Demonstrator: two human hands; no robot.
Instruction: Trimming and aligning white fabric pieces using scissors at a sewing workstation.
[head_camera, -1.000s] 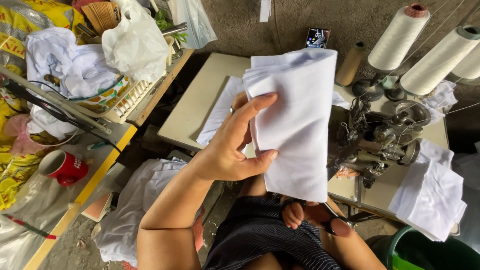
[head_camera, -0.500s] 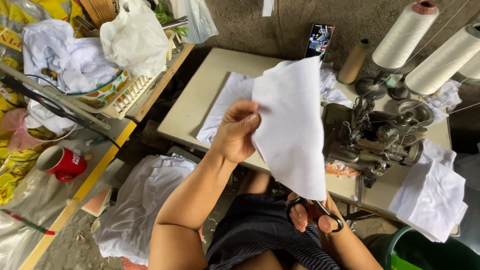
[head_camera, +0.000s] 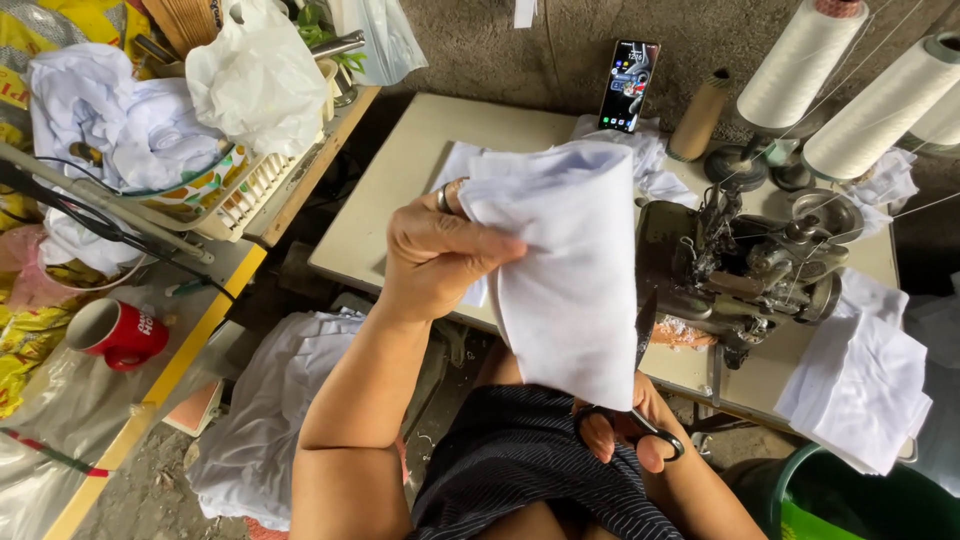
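White cloth (head_camera: 565, 270) gripped in left hand (head_camera: 435, 255), right hand (head_camera: 625, 430) grasping scissors (head_camera: 640, 400), white plastic bag (head_camera: 255, 75) upper left.

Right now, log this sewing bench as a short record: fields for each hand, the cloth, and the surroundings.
left hand: left hand raised, gripping a white cloth piece by its upper left edge
right hand: right hand low, fingers through black scissors, blade pointing up beside the cloth
cloth: hangs folded in front of the machine
machine: sewing machine on the beige table
thread: large white cones at the back right
other: phone propped against the wall; red mug at left
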